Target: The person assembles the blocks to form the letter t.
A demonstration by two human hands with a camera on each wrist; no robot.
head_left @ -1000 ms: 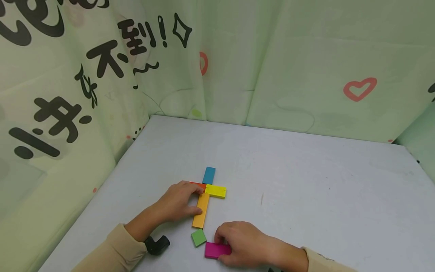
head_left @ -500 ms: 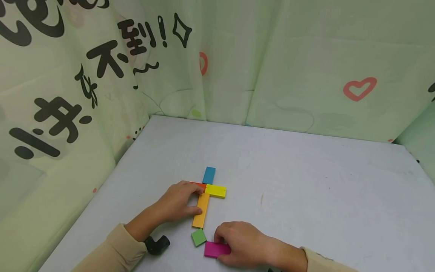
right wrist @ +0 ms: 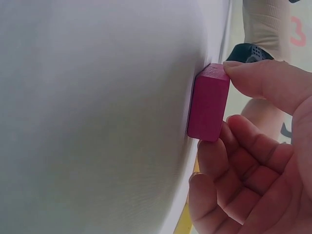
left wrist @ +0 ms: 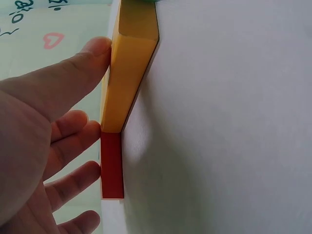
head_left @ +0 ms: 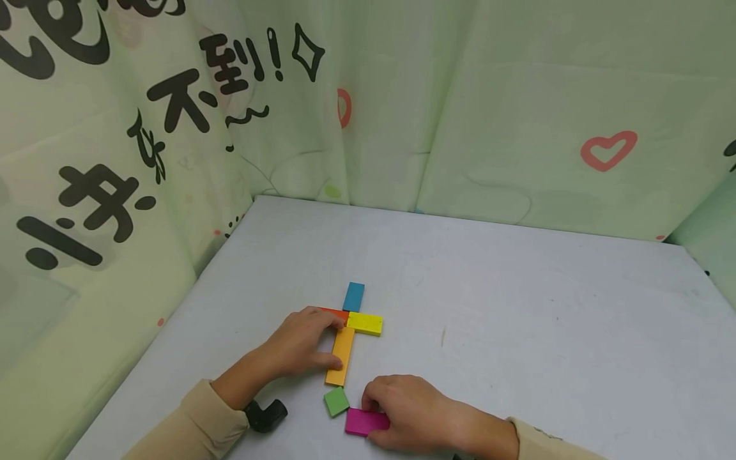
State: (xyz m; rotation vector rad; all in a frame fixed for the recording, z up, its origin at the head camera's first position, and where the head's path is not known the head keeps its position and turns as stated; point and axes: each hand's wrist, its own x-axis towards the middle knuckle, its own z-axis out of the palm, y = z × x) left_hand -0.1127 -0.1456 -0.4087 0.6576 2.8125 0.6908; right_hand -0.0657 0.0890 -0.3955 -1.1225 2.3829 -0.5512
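In the head view my left hand rests over the flat row of wooden blocks. Its thumb lies on the long orange block; its fingertips are at the red block. Nothing is gripped there. My right hand pinches a magenta block between thumb and fingers, low at the table. A green square block sits turned between the orange block's near end and the magenta block's corner. A yellow block extends right from the red one, and a blue block stands beyond both.
All the blocks lie on a white table. A black device shows beside the left sleeve. Pale green curtain with dark lettering and hearts hangs behind and to the left of the table.
My left thumb has slid slightly nearer along the orange block. The magenta block and my right hand have shifted a hair to the left.
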